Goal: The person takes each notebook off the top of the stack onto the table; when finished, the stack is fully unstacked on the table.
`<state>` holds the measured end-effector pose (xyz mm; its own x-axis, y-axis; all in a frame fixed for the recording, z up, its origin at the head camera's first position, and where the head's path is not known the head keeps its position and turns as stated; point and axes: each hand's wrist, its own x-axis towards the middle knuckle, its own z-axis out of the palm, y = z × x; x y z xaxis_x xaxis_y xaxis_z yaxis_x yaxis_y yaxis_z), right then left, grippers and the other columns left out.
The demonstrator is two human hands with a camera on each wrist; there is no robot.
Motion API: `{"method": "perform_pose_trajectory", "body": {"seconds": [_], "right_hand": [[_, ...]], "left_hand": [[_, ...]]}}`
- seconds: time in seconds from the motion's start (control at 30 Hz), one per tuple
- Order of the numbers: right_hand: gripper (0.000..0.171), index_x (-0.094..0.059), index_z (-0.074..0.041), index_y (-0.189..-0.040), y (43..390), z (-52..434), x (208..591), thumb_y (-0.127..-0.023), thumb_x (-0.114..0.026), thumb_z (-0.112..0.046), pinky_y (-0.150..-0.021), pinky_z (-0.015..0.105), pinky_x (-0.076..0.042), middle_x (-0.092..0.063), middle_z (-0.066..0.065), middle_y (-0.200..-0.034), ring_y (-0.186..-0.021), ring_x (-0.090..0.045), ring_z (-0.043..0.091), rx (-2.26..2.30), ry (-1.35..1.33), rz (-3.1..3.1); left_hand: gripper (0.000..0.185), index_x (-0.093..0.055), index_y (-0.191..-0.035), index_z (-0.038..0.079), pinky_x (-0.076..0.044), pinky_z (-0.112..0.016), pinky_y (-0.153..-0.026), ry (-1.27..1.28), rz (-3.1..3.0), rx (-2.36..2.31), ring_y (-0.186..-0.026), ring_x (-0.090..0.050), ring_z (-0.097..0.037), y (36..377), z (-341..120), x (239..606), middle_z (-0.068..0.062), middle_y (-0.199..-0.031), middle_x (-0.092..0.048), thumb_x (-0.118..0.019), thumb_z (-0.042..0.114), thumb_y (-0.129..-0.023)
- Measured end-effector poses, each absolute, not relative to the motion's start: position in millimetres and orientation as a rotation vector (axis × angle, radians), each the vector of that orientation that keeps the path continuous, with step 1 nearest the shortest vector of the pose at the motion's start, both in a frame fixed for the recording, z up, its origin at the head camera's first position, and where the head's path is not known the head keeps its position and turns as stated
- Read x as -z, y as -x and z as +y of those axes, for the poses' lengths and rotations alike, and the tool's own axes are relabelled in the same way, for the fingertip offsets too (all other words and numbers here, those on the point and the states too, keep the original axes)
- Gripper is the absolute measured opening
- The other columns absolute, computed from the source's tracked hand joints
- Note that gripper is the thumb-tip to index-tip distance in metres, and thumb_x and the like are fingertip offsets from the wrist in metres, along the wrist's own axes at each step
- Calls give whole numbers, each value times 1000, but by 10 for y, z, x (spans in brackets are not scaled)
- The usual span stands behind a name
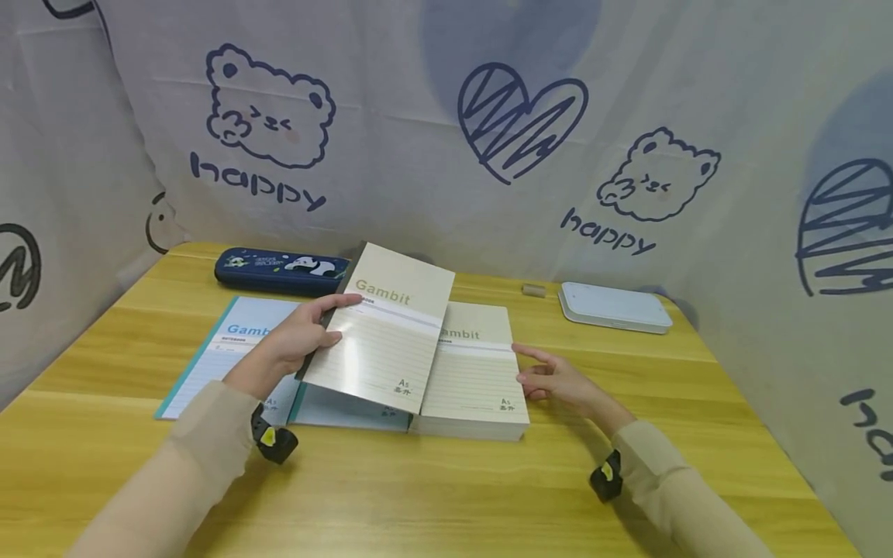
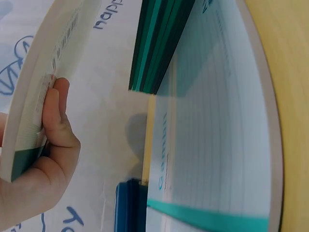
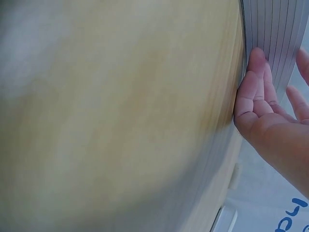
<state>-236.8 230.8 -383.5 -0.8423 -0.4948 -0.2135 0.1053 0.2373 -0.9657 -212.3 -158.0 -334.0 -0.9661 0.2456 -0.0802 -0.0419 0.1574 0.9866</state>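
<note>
L hand (image 1: 296, 333), left of centre in the head view, has a firm pinch on the spine side of a cream Gambit A5 notebook (image 1: 391, 333); the left wrist view shows fingers curled against its barcoded back cover. That notebook is mid-frame, tilted, spine side up off the table (image 1: 488, 496), partly over the stack of cream Gambit notebooks (image 1: 481, 380) just right of centre; can't tell if its lower right corner touches the stack. R hand (image 1: 561, 381), right of centre, is loosely spread, holds nothing, fingertips on the stack's right side; the right wrist view confirms contact w/ page edges. Under/left of the held notebook: a blue Gambit notebook (image 1: 223, 360) at left & a second blue notebook (image 1: 349, 416) lower centre, mostly covered. Step in hand, prob.: sorting by cover colour, w/ one cream notebook being handled separately from its stack. Next move, imo, calls for L hand to keep the grip & level the notebook, clear of the stack's edge, before letting go; R hand shd steady the stack, since a drag cd skew the top copies. Panda pencil case (image 1: 279, 267), upper left of table, sits close behind, so watch clearance.
</note>
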Motion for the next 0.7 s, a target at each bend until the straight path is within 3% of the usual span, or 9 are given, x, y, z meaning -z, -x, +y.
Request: {"method": "perform_pose_trajectory", "body": {"seconds": [0.13,0.4,0.53,0.63,0.7], "right_hand": [[63,-19,-1,-141,2365,2304,3832,-88,-54,-5,-68,25,-47,-55,10,-93,-77,-57,14,1644,357,2034],[64,-17,0,-141,2356,2313,3831,-89,-53,-5,-68,26,-47,-56,9,-93,-77,-57,13,1648,372,2031],[63,-17,0,-141,2354,2314,3829,-89,-53,-4,-69,26,-47,-56,9,-93,-77,-57,13,1642,370,2038],[63,-17,-1,-141,2353,2316,3828,-89,-52,-4,-69,26,-47,-55,9,-93,-76,-57,13,1640,366,2038],[63,-17,-1,-141,2352,2317,3828,-89,-52,-4,-69,25,-47,-55,9,-93,-76,-57,13,1640,367,2036]], "left_hand": [[56,-28,-138,1,-31,-33,-83,-174,2213,-1902,-116,-25,-33,2095,-1722,3310,-23,-142,-15,-36,-15,-86],[58,-24,-140,1,-40,-22,-71,-162,2267,-1887,-106,-34,-30,2011,-2047,3282,-23,-142,-14,-36,-15,-86],[59,-23,-139,-1,-41,-21,-71,-166,2314,-1874,-110,-29,-30,1976,-2219,3270,-21,-144,-10,-37,-16,-84],[60,-22,-139,-1,-40,-20,-72,-174,2342,-1860,-110,-29,-25,1951,-2364,3261,-19,-145,-7,-38,-15,-84],[60,-22,-140,1,-41,-20,-71,-175,2350,-1856,-104,-36,-20,1930,-2470,3259,-21,-144,-12,-38,-14,-84]]}}
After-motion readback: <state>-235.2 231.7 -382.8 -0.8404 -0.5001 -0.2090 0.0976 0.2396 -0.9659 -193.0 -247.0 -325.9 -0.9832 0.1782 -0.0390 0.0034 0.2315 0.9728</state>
